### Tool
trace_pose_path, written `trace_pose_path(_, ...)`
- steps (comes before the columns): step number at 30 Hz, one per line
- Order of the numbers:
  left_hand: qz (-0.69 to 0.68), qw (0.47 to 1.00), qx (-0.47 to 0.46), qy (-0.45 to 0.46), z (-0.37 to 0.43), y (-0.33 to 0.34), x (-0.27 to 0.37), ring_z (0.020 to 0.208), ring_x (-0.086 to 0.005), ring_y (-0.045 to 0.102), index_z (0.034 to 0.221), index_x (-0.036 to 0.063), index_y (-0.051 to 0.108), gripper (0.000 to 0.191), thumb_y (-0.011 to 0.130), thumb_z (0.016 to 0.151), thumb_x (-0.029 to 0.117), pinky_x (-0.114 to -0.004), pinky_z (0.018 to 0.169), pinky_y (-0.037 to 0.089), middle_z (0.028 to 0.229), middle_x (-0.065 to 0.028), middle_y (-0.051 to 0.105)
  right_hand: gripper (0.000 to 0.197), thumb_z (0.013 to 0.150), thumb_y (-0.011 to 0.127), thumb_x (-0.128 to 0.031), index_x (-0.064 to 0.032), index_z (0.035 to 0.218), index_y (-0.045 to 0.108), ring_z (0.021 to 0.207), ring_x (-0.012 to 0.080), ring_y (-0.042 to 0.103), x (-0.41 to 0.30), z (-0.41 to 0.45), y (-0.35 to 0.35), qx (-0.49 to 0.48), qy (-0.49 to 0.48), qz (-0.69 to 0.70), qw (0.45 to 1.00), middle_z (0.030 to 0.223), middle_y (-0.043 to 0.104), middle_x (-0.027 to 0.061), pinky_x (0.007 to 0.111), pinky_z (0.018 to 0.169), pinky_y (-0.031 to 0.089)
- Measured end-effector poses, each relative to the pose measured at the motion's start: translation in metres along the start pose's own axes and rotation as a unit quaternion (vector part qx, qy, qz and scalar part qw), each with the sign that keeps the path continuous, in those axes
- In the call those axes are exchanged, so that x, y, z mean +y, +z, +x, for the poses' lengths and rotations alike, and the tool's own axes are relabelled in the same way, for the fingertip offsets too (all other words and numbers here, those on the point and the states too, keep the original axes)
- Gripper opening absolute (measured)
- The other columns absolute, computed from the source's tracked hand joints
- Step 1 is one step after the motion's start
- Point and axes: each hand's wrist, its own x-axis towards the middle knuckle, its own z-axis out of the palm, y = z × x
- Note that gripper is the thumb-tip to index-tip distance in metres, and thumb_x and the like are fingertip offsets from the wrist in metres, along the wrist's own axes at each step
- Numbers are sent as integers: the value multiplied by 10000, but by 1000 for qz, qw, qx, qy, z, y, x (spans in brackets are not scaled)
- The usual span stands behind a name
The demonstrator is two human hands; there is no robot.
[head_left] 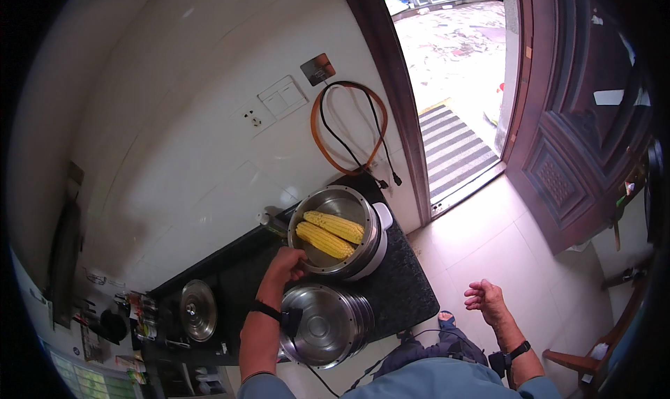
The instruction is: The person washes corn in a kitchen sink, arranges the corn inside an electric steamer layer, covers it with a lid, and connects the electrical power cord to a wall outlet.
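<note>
Two yellow corn cobs (330, 234) lie side by side in a round metal steamer pot (343, 195) with a white side handle (383, 216). My left hand (290, 264) is at the pot's near left rim with its fingers curled. Whether it grips the rim or only rests there, I cannot tell. Just below stands a stack of shallow metal steamer tiers (317, 324), partly covered by my left forearm. My right hand (486, 297) hangs over the floor to the right, holding nothing, its fingers loosely bent.
The pot and tiers stand on a black stone counter (413, 294). A metal lid (199, 310) lies farther left on it. An orange and black cable loop (316, 121) hangs on the wall. An open wooden door (555, 153) and a striped mat (455, 148) are at right.
</note>
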Motion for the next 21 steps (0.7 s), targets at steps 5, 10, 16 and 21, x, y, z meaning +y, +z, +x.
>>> trace_pose_path(5, 26, 1000, -6, 3, 1, -5, -2, 396, -194, 530, 799, -53, 638, 236, 620, 819, 182, -333, 345, 402, 601, -149, 623, 506, 994, 446, -408, 64, 1137, 556, 650, 231, 674, 0, 0, 9, -4, 13, -37, 999, 879, 677, 159, 348, 584, 581)
trace_pose_path(10, 14, 1000, -4, 8, -8, 2, -4, 479, -205, 603, 869, -43, 643, 282, 636, 801, 232, -323, 399, 454, 672, -151, 652, 455, 989, 459, -354, 68, 1111, 578, 628, 221, 667, -9, 8, 25, -8, 26, -102, 994, 868, 677, 156, 330, 574, 574)
trace_pose_path(16, -134, 989, 18, 60, -41, -32, -29, 557, -214, 635, 1163, -1, 606, 509, 640, 893, 429, -321, 483, 521, 797, -161, 687, 440, 994, 473, -342, 66, 1098, 601, 626, 210, 669, -19, 21, 63, -64, 4, -167, 984, 874, 683, 153, 323, 566, 572)
trace_pose_path(21, -211, 953, 172, 133, -96, -74, -103, 640, -188, 664, 1229, 17, 602, 438, 634, 920, 325, -294, 568, 542, 876, -136, 698, 459, 1006, 478, -364, 71, 1082, 603, 618, 204, 669, -21, 29, 93, -108, 10, -236, 966, 850, 684, 146, 312, 575, 569)
